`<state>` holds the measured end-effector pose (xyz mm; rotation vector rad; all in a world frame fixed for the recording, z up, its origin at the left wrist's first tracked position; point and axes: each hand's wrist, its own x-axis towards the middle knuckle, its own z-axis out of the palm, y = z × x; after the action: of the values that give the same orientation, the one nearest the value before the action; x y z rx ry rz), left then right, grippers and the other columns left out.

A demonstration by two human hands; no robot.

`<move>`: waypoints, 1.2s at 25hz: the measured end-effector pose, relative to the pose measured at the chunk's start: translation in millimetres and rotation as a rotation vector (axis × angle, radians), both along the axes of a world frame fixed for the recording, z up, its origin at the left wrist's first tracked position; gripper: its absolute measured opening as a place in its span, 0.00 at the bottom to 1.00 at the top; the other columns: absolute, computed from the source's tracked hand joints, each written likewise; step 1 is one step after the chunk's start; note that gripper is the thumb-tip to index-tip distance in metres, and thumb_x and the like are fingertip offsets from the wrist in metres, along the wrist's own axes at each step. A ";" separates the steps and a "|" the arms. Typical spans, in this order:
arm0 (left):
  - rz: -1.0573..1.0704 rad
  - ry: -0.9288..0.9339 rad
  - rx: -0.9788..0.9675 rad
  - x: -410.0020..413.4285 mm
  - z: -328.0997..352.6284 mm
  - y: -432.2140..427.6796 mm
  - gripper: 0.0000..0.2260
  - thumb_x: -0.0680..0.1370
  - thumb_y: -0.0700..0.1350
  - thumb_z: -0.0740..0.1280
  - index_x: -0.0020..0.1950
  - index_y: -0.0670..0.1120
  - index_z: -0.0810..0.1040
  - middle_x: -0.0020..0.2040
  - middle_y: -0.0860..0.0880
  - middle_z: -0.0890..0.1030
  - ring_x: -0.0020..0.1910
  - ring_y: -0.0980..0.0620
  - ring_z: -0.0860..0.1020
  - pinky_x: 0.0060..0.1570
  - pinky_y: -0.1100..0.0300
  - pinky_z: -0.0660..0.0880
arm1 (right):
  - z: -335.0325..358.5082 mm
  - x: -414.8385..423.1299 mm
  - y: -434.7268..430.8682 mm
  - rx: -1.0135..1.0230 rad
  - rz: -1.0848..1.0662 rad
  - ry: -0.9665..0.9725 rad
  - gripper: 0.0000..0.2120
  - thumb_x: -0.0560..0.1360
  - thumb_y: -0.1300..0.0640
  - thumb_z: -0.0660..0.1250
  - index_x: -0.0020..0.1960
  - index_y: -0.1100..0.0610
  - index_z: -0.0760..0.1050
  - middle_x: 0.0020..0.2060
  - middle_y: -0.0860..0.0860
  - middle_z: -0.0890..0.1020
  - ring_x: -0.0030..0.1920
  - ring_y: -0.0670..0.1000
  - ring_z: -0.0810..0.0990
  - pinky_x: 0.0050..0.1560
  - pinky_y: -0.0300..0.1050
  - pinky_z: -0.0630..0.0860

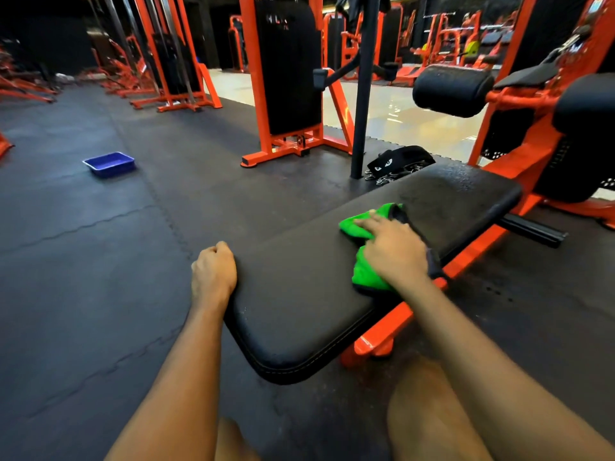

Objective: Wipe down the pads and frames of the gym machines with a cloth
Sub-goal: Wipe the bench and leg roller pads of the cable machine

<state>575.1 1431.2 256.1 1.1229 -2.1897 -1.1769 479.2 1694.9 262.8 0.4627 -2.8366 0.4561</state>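
A long black bench pad (319, 294) on an orange frame (392, 331) runs from the lower middle up to the right. My right hand (396, 251) presses a green cloth (364, 267) flat on the pad's right side, fingers spread over it. My left hand (213, 271) is curled over the pad's left edge, gripping it. A black roller pad (452, 89) and more black pads on the orange machine sit beyond the bench at the right.
A blue plastic tray (109, 164) lies on the black rubber floor at the left. A black pole (364, 94) and an orange weight-stack machine (286, 78) stand behind the bench. A black strap with chains (399, 164) lies by the pole. My knees show at the bottom.
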 end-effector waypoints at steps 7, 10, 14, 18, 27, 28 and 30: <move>-0.005 0.132 -0.012 31.2 9.9 7.9 0.27 0.86 0.54 0.48 0.62 0.38 0.80 0.64 0.33 0.77 0.65 0.34 0.72 0.64 0.46 0.66 | 5.1 117.0 -102.6 -0.117 0.342 -0.092 0.22 0.81 0.44 0.60 0.74 0.42 0.69 0.78 0.48 0.65 0.77 0.55 0.64 0.78 0.57 0.55; 0.090 0.155 -0.160 54.2 24.8 26.1 0.21 0.85 0.52 0.53 0.58 0.39 0.80 0.59 0.31 0.79 0.60 0.32 0.75 0.58 0.45 0.70 | 18.1 100.2 -71.1 -0.684 0.421 -0.270 0.17 0.79 0.44 0.65 0.67 0.46 0.79 0.65 0.49 0.81 0.64 0.47 0.78 0.71 0.51 0.69; -0.107 -0.059 -0.367 45.1 52.8 122.4 0.22 0.81 0.61 0.58 0.62 0.46 0.77 0.63 0.36 0.78 0.65 0.35 0.72 0.64 0.37 0.66 | -7.0 46.2 12.5 -0.709 -0.184 -0.039 0.10 0.79 0.56 0.64 0.53 0.51 0.83 0.55 0.55 0.85 0.61 0.58 0.80 0.63 0.53 0.72; -0.357 -0.422 -0.487 23.4 22.9 170.7 0.29 0.78 0.61 0.60 0.78 0.52 0.64 0.81 0.38 0.53 0.78 0.34 0.50 0.71 0.28 0.50 | -45.9 27.5 17.0 -0.623 -0.143 0.117 0.17 0.74 0.59 0.58 0.55 0.51 0.83 0.64 0.49 0.82 0.72 0.53 0.72 0.74 0.56 0.60; -0.314 -0.203 -0.605 70.3 1.5 98.1 0.22 0.80 0.49 0.60 0.75 0.57 0.69 0.81 0.47 0.58 0.79 0.41 0.53 0.77 0.44 0.54 | -64.6 16.4 14.9 -0.916 -0.134 0.317 0.17 0.71 0.64 0.59 0.48 0.55 0.85 0.57 0.49 0.85 0.66 0.50 0.77 0.76 0.56 0.58; -0.342 -0.209 -0.606 59.5 2.0 89.6 0.23 0.79 0.49 0.60 0.75 0.57 0.69 0.81 0.47 0.59 0.79 0.42 0.53 0.77 0.46 0.54 | -66.5 15.2 15.2 -0.929 -0.137 0.328 0.17 0.71 0.64 0.59 0.48 0.55 0.85 0.56 0.49 0.85 0.66 0.50 0.77 0.76 0.56 0.58; -0.406 -0.240 -0.606 31.0 6.2 67.2 0.24 0.79 0.48 0.58 0.75 0.57 0.69 0.80 0.47 0.62 0.78 0.42 0.56 0.77 0.48 0.55 | -71.6 13.8 15.9 -0.955 -0.134 0.359 0.17 0.70 0.64 0.59 0.47 0.56 0.85 0.55 0.48 0.85 0.65 0.50 0.78 0.76 0.55 0.58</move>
<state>606.1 1498.4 262.3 0.5995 -2.7744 -0.4429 493.1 1710.8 191.2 0.1278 -1.9751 1.4074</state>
